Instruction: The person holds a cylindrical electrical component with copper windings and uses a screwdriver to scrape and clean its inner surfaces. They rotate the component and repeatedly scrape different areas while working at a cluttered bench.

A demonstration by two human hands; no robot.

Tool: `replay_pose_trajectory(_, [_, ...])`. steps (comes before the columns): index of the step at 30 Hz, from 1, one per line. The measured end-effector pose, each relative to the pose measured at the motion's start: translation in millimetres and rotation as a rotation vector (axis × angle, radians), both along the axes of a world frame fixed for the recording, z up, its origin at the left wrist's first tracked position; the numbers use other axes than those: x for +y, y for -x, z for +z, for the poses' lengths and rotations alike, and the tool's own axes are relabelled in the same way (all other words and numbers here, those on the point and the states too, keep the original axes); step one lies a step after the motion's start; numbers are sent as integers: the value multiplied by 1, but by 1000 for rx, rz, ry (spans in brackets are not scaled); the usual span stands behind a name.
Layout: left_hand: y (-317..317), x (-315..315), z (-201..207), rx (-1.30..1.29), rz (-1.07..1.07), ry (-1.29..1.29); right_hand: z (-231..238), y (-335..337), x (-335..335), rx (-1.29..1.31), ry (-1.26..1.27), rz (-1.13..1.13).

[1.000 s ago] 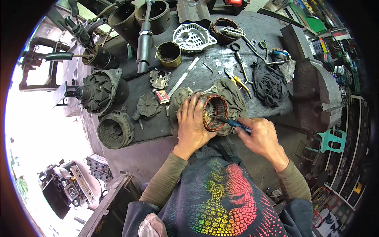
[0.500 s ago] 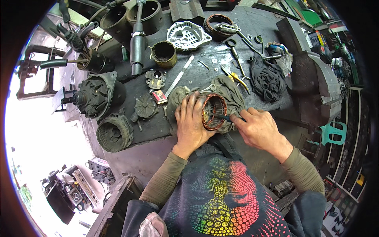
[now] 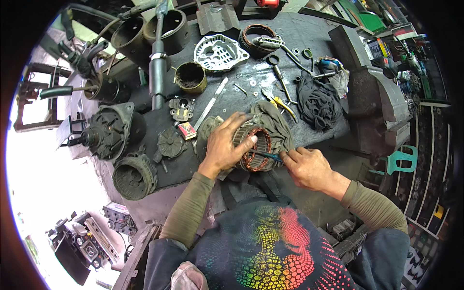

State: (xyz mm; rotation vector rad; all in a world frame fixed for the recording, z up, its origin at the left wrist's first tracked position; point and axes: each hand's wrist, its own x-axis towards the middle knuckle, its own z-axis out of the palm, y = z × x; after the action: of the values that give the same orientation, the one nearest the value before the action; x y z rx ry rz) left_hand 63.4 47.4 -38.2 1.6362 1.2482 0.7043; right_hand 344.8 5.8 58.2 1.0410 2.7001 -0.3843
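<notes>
My left hand (image 3: 223,149) steadies an alternator stator (image 3: 263,138), a metal ring with copper windings round its rim. The thumb reaches over the near rim into the opening, while the other fingers lie along its outer side. In my right hand (image 3: 308,167) is a slim screwdriver-like tool (image 3: 275,157) with a bluish handle. Its dark shaft points left into the stator's opening, and the tip's exact contact is hard to make out. Beneath the stator lies a crumpled grey-green rag (image 3: 278,122) at the bench's near edge.
Yellow-handled pliers (image 3: 286,108), a dark cloth (image 3: 319,101) and a flat metal strip (image 3: 211,103) lie beyond my hands. To the left sit a small red box (image 3: 187,130), a round cover (image 3: 170,143) and an alternator housing (image 3: 134,180). A silver housing (image 3: 218,52) rests farther back.
My left thumb has come over the rim into the opening, and the stator's open face has turned more upward. The tool stays inside the ring. The whole view has shifted slightly.
</notes>
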Motion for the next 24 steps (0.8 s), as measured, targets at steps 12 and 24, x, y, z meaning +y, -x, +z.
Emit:
replay_pose_trajectory(12, [-4,2,-8,-196,128,-35,-1,3,13,-57,350,-335])
replay_pose_trajectory(24, [28,2,8,-211,50,245,12,40,20,747,110,-436])
